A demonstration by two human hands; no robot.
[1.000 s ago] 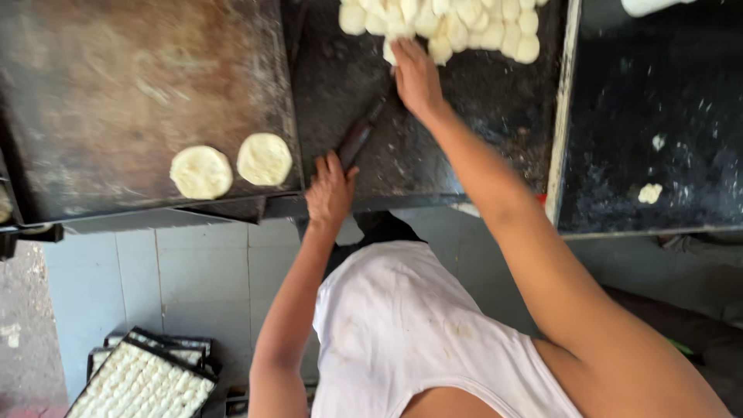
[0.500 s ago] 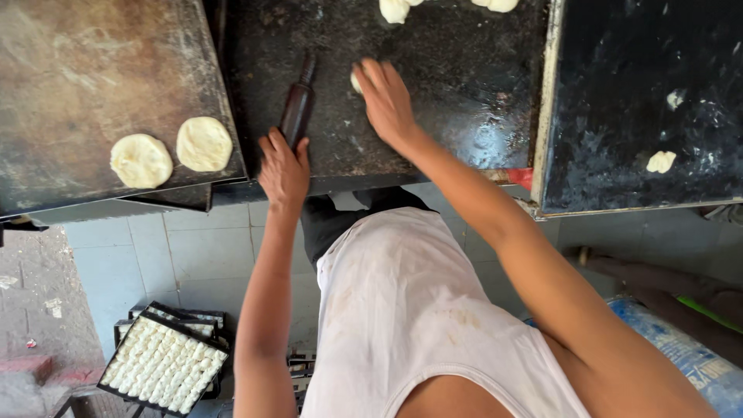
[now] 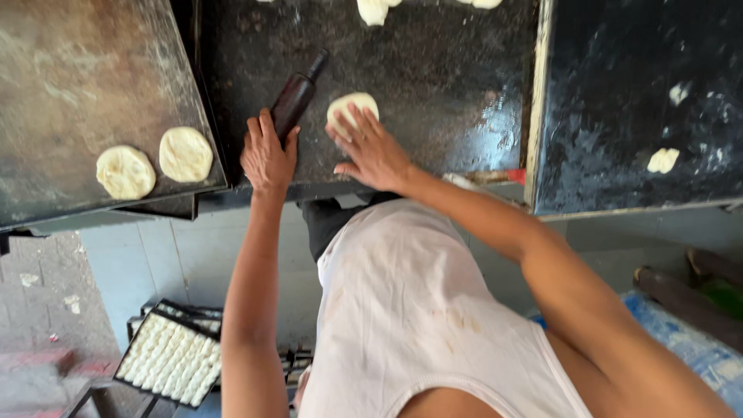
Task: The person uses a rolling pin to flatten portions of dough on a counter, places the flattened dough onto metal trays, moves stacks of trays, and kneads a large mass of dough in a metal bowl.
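A pale, flattened dough round (image 3: pixel 353 107) lies on the dark, flour-dusted work surface (image 3: pixel 433 85), near its front edge. My right hand (image 3: pixel 370 149) rests on the round's near side, fingers spread flat, gripping nothing. Just left of it, my left hand (image 3: pixel 267 152) is curled over the near end of a dark wooden rolling pin (image 3: pixel 295 97), which angles away to the far right. Further left, two flattened dough discs (image 3: pixel 155 161) sit side by side on a brown tray (image 3: pixel 70 85). More dough pieces (image 3: pixel 374 9) lie at the far edge.
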